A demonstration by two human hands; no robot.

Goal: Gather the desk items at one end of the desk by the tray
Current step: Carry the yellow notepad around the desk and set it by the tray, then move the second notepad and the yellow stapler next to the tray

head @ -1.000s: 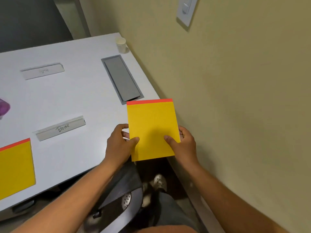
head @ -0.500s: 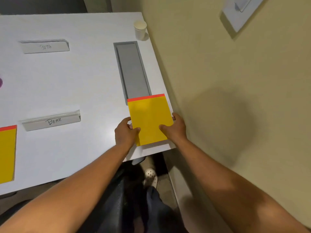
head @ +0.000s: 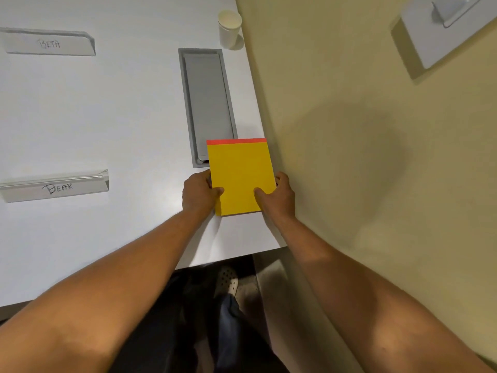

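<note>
At the far left, the nameplate marked BETA point(head: 49, 43) lies on the white desk point(head: 107, 117), and nearer to me, also at the left, the nameplate marked BEAR point(head: 56, 187) rests alone. Bare desk surface spreads wide between those two plates and my arms, so the left and middle are open.

My left hand point(head: 200, 193) clasps the left edge of the yellow notepad point(head: 240, 176), thumb on top and fingers under or behind it. The notepad, with its red strip along the far edge, sits at the right end of the desk; whether it lies flat on the surface or is lifted a little, I cannot tell. Its far left corner overlaps the near end of the grey tray point(head: 207, 103), a long recessed rectangle running away from me. Beyond the tray, at the far right corner of the desk, a small paper cup point(head: 229, 28) stands upright, close to the desk's right edge.

My right hand point(head: 277, 196) grasps the notepad's right edge, thumb pressed on the yellow face. That hand is just beside the beige wall point(head: 363, 157), which runs along the desk's right edge and leaves little room on that side. A white wall switch point(head: 446, 25) is mounted far up to the right. The near desk edge lies below my wrists, with dark floor beneath.
</note>
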